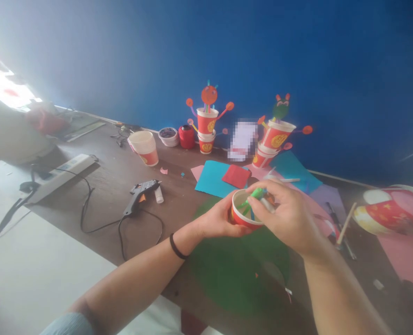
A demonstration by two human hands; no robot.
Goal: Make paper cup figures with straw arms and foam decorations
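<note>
A red and white paper cup (240, 215) is tilted in my left hand (217, 219), whose fingers wrap round its side. My right hand (286, 211) pinches a green strip (257, 194) at the cup's mouth, and part of the strip reaches down inside. A bit of blue also shows within the cup. Green paper (234, 274) lies on the table below both hands. Beyond them are a blue sheet (211, 179) and a small red piece of paper (236, 176).
Two stacked-cup figures (206, 124) (278, 135) stand by the blue wall. Left of my hands lie a glue gun (139, 193) with its cable, a glue stick (159, 195), nested cups (144, 148) and a power strip (64, 174). Patterned cups (384, 209) lie at right.
</note>
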